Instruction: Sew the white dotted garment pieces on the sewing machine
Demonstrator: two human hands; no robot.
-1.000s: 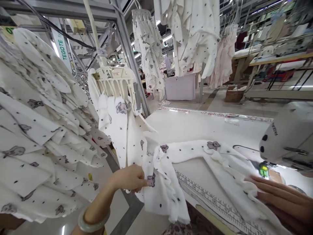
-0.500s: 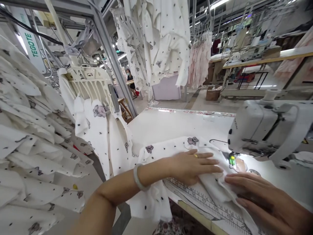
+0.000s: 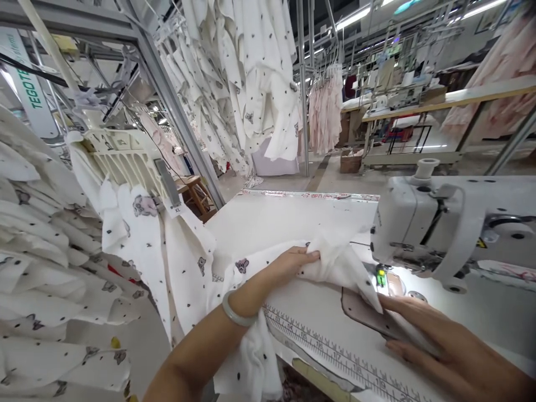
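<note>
Fabric [image 3: 335, 265] bunched in left hand [image 3: 288, 265] grip — right hand [image 3: 427, 335] flat, pinning its edge

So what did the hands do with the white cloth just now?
The left hand went from pressing flat on the white cloth to pinching a fold and lifting it toward the sewing machine. The right hand slid nearer the needle, flat on the cloth's edge, baring a brown plate. The machine, the ruler strip and the hanging clothes stayed put.
</note>
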